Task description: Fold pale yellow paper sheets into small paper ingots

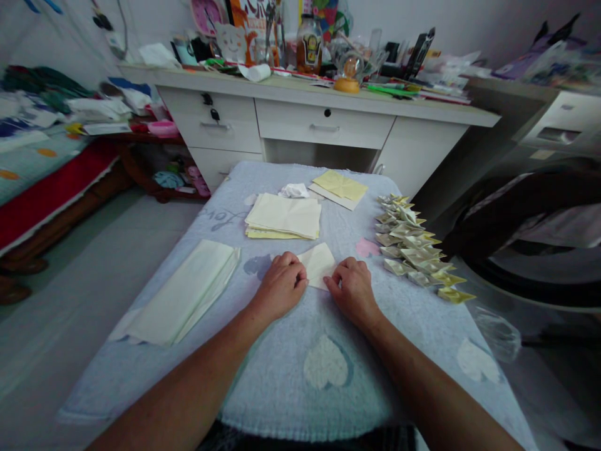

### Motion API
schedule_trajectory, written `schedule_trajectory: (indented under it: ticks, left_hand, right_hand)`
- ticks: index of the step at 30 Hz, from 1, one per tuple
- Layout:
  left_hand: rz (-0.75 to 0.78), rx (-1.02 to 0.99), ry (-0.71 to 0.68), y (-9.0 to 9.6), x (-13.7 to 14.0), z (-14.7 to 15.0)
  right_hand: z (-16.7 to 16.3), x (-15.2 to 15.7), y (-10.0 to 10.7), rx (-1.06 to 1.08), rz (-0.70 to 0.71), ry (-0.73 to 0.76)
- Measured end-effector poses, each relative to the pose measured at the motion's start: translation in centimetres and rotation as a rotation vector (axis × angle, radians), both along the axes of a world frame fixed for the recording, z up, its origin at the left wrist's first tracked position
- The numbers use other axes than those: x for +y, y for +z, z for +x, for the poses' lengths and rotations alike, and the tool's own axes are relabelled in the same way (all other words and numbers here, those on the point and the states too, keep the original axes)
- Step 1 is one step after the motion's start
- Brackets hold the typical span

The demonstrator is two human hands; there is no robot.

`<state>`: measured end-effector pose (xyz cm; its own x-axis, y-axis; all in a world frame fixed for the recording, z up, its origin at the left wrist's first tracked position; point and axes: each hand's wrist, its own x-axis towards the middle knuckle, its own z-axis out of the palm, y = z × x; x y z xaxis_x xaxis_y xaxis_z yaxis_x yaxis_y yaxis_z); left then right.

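Note:
A small cream sheet of paper (318,263) lies on the blue cloth between my hands. My left hand (283,282) has its fingers curled in a pinch at the sheet's left edge. Opposite it, my right hand (352,288) pinches the right edge with thumb and forefinger. Just beyond the hands sits a stack of cream and yellow paper (284,216). Several folded paper boats (413,244) stand in close rows to the right, yellowish and grey. On the left rests a larger folded pile of pale paper (185,294).
The cloth-covered table (282,382) reaches toward a white desk (323,128) crowded with jars and stationery. Crumpled white paper (294,190) and a yellow sheet (340,185) lie at the table's far side. A washing machine (558,131) stands at right, a bed (51,163) at left.

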<state>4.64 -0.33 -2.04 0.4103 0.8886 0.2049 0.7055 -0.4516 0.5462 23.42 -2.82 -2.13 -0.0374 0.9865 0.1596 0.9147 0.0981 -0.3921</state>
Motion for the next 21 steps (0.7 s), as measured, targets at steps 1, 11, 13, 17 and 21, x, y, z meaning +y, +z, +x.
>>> schedule_trajectory:
  ticks: [1, 11, 13, 17, 21]
  left_hand:
    - [-0.002, -0.001, 0.001, -0.05, 0.02, -0.01]
    - [-0.024, -0.045, -0.01, -0.42, 0.18, -0.21]
    - [-0.027, -0.049, -0.013, -0.46, 0.21, -0.22]
    - [-0.04, -0.049, -0.015, -0.45, 0.29, -0.22]
    - [-0.046, -0.046, -0.014, -0.39, 0.37, -0.19]
  right_hand:
    - [-0.01, 0.01, 0.0, 0.001, 0.001, -0.001]
    - [-0.11, 0.04, -0.27, -0.012, 0.012, -0.021]
    - [-0.15, 0.01, -0.25, -0.014, 0.015, -0.022]
    - [-0.19, -0.04, -0.08, -0.017, 0.001, -0.025]
    - [-0.25, -0.05, 0.01, -0.029, -0.004, -0.036]
